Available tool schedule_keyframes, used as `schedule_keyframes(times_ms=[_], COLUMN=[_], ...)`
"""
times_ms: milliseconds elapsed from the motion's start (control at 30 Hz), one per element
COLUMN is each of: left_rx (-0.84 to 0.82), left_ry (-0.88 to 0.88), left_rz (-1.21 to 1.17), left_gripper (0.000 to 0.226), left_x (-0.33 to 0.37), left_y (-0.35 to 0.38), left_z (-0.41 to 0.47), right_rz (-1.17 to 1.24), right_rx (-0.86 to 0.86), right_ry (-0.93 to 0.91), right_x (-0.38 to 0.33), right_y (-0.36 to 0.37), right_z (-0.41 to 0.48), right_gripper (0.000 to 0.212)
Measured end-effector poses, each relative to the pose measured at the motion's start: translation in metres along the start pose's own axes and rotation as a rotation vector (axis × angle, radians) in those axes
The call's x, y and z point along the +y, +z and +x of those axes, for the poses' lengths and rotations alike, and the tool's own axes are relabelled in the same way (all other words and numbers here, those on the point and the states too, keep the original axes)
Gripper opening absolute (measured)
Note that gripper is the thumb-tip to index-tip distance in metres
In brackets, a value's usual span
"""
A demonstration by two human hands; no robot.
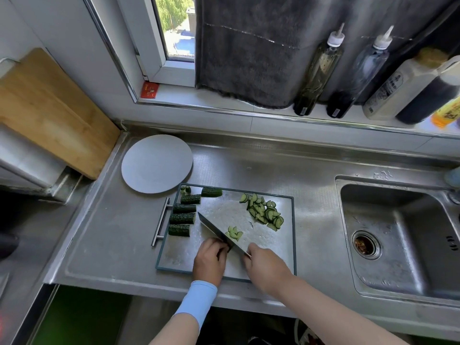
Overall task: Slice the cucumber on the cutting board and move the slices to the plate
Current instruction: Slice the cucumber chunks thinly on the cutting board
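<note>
A steel cutting board (271,257) with a dark frame lies on the counter. Several dark green cucumber chunks (183,217) line its left side. A pile of cut slices (265,211) lies at its far right, and a few fresh slices (234,232) sit against the knife blade (219,232). My right hand (265,266) grips the knife's handle, with the blade angled toward the far left. My left hand (209,261), fingers curled, holds a cucumber piece (228,248) against the blade's left face; the piece is mostly hidden. The grey round plate (156,164) stands bare, just beyond the board's far left corner.
A steel sink (398,235) lies to the right of the board. A wooden board (49,113) leans against the left wall. Several sauce bottles (321,68) and a dark towel (249,46) occupy the window sill behind the counter.
</note>
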State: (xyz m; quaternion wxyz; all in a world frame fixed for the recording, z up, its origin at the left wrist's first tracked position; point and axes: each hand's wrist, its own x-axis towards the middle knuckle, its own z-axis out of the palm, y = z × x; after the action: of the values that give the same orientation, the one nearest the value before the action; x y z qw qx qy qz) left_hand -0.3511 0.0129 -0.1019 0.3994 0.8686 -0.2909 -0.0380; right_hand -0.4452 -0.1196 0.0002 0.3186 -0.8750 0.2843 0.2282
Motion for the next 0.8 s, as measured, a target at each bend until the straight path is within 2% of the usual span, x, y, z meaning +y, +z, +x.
schedule_keyframes(times_ms=[433, 800], left_rx=[0.01, 0.013], left_ry=[-0.051, -0.014], left_rz=[0.005, 0.004], left_gripper=[0.019, 0.021], left_x=[-0.001, -0.003], left_y=[0.001, 0.001], left_z=[-0.001, -0.002], right_rz=[-0.043, -0.022], right_rx=[0.031, -0.018], right_ry=[-0.016, 0.006], right_x=[0.008, 0.015], right_y=[-0.001, 0.0], right_z=[-0.021, -0.02], right_gripper=[0.021, 0.024])
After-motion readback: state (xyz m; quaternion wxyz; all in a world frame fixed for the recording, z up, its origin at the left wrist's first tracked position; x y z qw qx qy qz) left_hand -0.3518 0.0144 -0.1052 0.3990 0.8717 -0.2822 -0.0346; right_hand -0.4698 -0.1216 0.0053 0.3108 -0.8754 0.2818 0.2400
